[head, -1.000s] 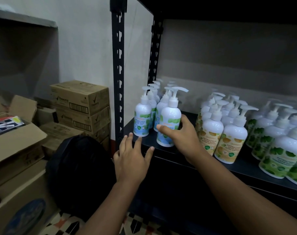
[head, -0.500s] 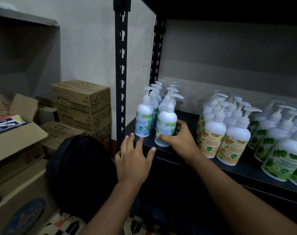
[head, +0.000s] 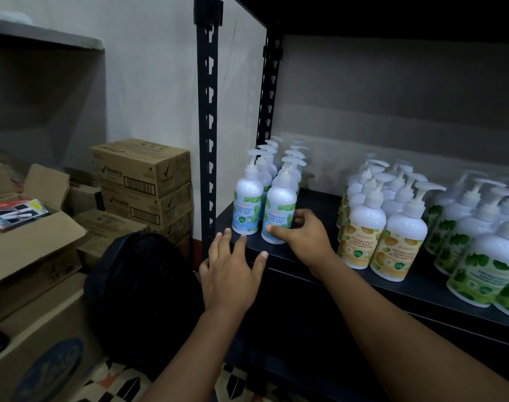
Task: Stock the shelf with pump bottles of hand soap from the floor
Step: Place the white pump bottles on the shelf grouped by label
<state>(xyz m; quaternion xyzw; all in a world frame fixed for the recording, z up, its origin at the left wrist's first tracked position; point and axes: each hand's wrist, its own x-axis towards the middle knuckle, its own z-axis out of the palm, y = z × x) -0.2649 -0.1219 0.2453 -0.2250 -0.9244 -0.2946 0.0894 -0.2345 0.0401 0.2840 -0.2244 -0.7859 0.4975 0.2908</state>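
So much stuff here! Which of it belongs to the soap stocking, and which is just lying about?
Belongs to the job: front cool mint bottle, gripped by the right hand; left hand resting on the shelf edge; orange-label bottles; green-leaf bottles.
Just lying about: Rexona cartons; open cardboard box; black bag.

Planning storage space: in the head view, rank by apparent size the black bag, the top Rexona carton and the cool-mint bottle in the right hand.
1. black fabric bag (nearest the camera, which flatters it)
2. top brown cardboard Rexona carton
3. white cool-mint pump bottle in the right hand
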